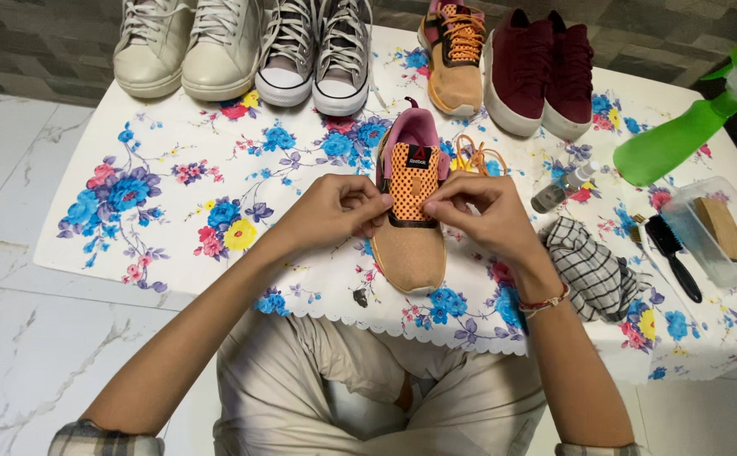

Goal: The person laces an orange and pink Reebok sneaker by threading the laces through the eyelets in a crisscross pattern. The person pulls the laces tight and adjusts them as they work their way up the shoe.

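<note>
Left hand [335,211] is pinching the orange shoe [409,211] mid-counter [174,135] at its lace holes, grip closed, right hand [478,207] w/ closed grip doing same opposite; I'd judge steady, even tension helps, w/ loose lace [474,156] just behind.

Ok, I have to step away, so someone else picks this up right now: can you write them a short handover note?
Left hand and right hand: both pinch the lace area of the orange mesh sneaker with pink collar, toe toward the person, on the white floral tablecloth.
Its orange lace lies loose beside the shoe, so most of the lace is out of the eyelets.
The matching laced orange sneaker stands in the back row.
Right of the hands: checked cloth, black brush, green spray bottle.
Left: the shoe's remaining lace work.
</note>
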